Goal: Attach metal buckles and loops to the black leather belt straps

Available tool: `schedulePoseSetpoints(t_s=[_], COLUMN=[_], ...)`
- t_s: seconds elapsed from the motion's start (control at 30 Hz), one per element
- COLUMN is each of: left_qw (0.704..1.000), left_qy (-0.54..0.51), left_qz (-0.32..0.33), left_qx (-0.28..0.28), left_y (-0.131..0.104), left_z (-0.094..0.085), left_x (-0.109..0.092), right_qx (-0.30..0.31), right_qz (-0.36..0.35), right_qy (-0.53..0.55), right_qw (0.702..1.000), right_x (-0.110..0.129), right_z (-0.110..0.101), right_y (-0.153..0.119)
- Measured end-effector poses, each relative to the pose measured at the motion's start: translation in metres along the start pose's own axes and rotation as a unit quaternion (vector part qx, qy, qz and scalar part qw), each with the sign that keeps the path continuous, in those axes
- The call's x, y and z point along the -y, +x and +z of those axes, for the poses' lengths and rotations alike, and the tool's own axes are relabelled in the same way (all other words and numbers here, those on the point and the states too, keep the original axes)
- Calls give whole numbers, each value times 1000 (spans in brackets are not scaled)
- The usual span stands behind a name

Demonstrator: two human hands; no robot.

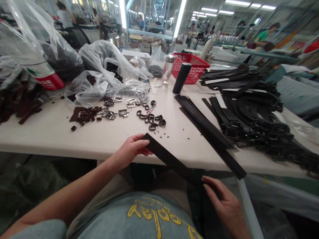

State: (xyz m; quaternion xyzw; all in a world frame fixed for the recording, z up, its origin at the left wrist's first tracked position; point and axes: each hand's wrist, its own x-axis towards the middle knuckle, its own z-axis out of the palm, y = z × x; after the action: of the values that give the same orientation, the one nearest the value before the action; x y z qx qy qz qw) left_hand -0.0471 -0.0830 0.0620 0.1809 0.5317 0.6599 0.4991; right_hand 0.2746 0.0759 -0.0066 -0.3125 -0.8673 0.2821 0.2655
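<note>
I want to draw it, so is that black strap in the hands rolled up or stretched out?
Stretched out: the black strap runs nearly straight from the left hand to the right hand.

- On the workbench [119, 136], left to right: small keepers [89, 114]; buckles [109, 114]; belt loops [151, 121]; strap stack [206, 126], overhanging the front edge; buckled belts [249, 109];
- behind the buckles: plastic bags [99, 63];
- behind the strap stack: tumbler [181, 78]; glass bottle [168, 69] to its left; basket [196, 68] behind the tumbler

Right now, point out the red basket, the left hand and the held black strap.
Red basket [196, 63]: head view, side wall.
Left hand [137, 145]: head view, middle.
Black strap [167, 156]: head view, upper stretch.
</note>
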Motion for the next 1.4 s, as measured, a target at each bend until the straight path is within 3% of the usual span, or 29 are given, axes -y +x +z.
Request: schedulePoseSetpoints(t_s=[0.13, 0.3, 0.43, 0.6, 0.77, 0.87, 0.93, 1.0, 1.03, 1.17, 1.23, 1.3, 1.4], left_qw=[994, 986, 985, 987, 991, 998, 998, 975, 948, 793, 743, 726, 754], left_qy=[-78, -129, -136, -133, -109, -39, 48, 179, 254, 477, 508, 514, 488], left_qz=[-78, -99, -103, -92, -68, -46, 13, 124, 187, 375, 429, 449, 429], left_qx=[0, -35, -39, -22, -24, -17, -31, -51, -45, 50, 72, 81, 95], left_y=[-19, -31, -34, -34, -33, -32, -30, -28, -27, -21, -18, -15, -11], left_z=[16, 29, 27, 29, 30, 26, 22, 17, 15, 10, 10, 11, 16], left_x=[28, 46, 47, 55, 60, 59, 58, 56, 55, 50, 49, 48, 47], right_qx=[-30, -30, -54, -37, -14, 3, 8, 11, 11, 7, 10, 11, 3], right_qz=[-56, -123, -132, -116, -143, -137, -136, -146, -154, -181, -181, -179, -188], right_qy=[24, 48, 45, 60, 42, 51, 33, 3, -10, -42, -42, -40, -51], right_qw=[998, 991, 989, 991, 989, 989, 990, 989, 988, 983, 983, 983, 981], right_x=[49, 101, 106, 101, 106, 108, 108, 107, 107, 107, 106, 106, 106], right_z=[31, 71, 84, 85, 84, 85, 85, 86, 87, 88, 87, 87, 86], right_y=[20, 38, 40, 39, 42, 45, 47, 49, 49, 48, 47, 46, 47])
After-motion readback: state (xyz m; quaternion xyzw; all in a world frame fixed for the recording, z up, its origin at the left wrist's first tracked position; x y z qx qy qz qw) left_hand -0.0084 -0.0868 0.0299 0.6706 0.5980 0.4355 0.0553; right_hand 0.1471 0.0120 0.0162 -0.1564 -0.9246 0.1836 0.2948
